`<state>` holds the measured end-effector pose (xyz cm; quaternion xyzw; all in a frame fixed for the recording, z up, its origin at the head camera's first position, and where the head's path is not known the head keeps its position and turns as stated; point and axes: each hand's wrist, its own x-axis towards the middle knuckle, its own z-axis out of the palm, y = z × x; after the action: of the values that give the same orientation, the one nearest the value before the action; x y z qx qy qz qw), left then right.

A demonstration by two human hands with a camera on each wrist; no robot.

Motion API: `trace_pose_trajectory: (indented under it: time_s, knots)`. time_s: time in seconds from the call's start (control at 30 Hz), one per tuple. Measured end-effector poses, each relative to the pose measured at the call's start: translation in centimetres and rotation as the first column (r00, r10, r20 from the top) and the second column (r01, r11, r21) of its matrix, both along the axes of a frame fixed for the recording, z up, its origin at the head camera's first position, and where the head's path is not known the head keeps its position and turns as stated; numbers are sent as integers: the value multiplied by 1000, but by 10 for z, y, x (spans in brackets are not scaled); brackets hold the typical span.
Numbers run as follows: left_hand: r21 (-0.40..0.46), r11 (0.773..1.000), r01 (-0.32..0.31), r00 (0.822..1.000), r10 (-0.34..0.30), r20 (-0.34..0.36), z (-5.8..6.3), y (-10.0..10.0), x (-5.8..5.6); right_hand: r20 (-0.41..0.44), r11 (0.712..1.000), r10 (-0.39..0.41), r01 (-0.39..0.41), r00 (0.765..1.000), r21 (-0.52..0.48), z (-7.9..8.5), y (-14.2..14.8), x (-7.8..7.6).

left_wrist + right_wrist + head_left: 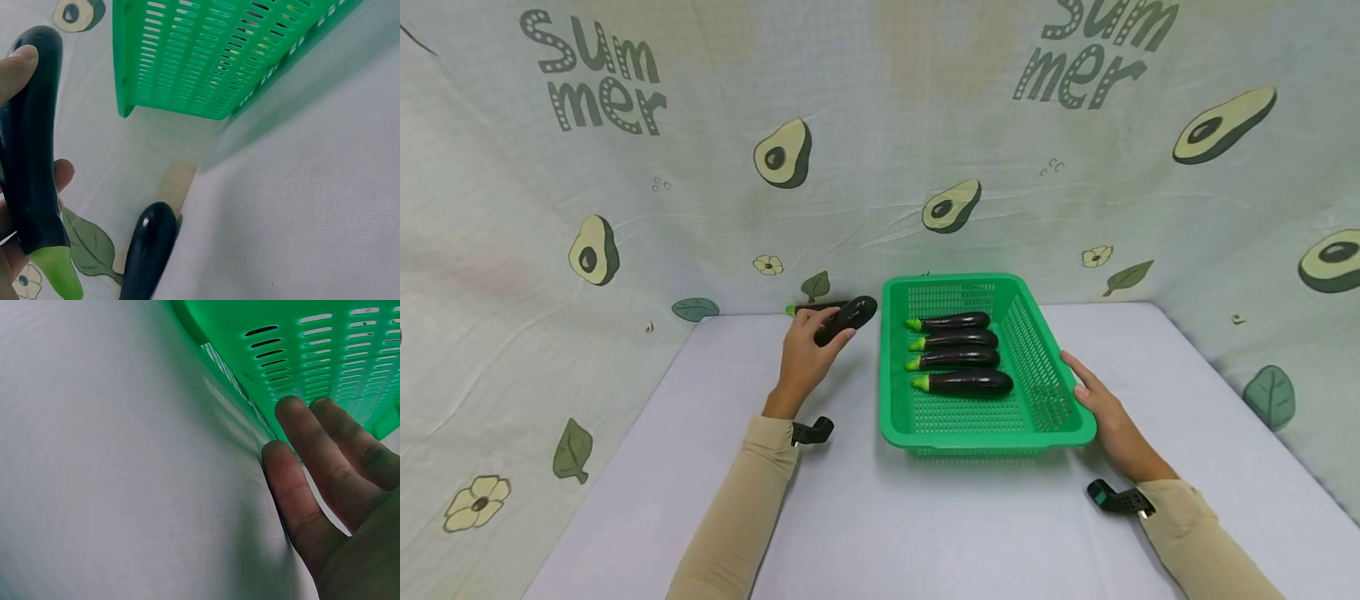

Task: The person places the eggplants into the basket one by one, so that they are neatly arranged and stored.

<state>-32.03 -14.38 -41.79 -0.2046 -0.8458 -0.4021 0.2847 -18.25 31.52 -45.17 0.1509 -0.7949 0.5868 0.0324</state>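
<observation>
My left hand (805, 354) grips a dark purple eggplant (855, 317) between thumb and fingers, left of the green basket (895, 425). In the left wrist view the held eggplant (34, 150) has its green stem end pointing down. Behind that hand, a second eggplant (149, 253) lies at the back of the table, partly hidden in the head view. Several eggplants (962, 382) lie in a column inside the basket, stems to the left. At the basket's right side rests my right hand (1116, 425), thumb at the rim and straight fingers (334, 459) against the outer slotted wall.
A white cloth covers the table (970, 525). Right behind it hangs a backdrop cloth (865, 92) printed with avocados, leaves and lettering. Each wrist wears a small black camera, such as the left camera (813, 431).
</observation>
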Motion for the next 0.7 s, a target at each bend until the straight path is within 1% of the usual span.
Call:
trace_pose_trajectory:
  time_s: [0.1,0.27,0.47,0.7]
  knots:
    - [5,1000,5,1000,-5,-12,1,0,1,0,1000,-1,1,1000,1,0,0,0]
    - [-1,999,44,998,-44,-33,3,2,2,-3,1000,-3,3,1000,-1,1,-1,1]
    - [6,998,65,997,-64,-50,4,3,2,-5,1000,1,-1,1000,-4,0,-1,0]
    - [4,996,91,995,-90,-36,6,5,3,-6,1000,1,-1,1000,-3,0,-1,0]
